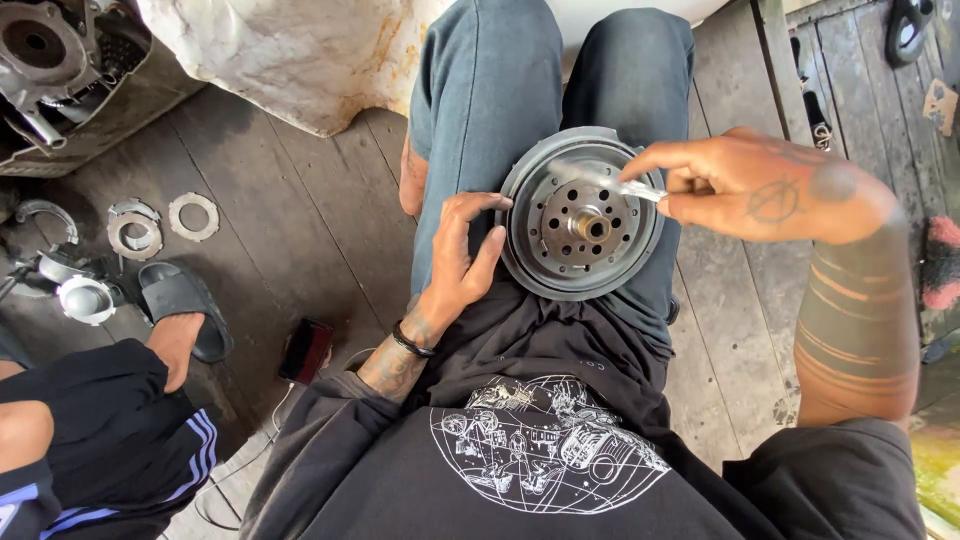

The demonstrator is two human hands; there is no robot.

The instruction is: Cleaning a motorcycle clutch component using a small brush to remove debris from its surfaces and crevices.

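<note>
A round grey metal clutch drum (580,215) with a ring of holes and a brass-coloured centre hub rests on my lap, between my jean-clad thighs. My left hand (462,252) steadies its left rim, fingers spread against the edge. My right hand (745,188) reaches in from the right and pinches a thin shiny metal tool (628,186) whose tip lies over the drum's upper face.
Metal rings and plates (150,225) lie on the dark wooden floor at left, near an engine casing (60,70). Another person's sandalled foot (180,310) and leg in black shorts sit at lower left. A dark phone (306,350) lies beside my left elbow.
</note>
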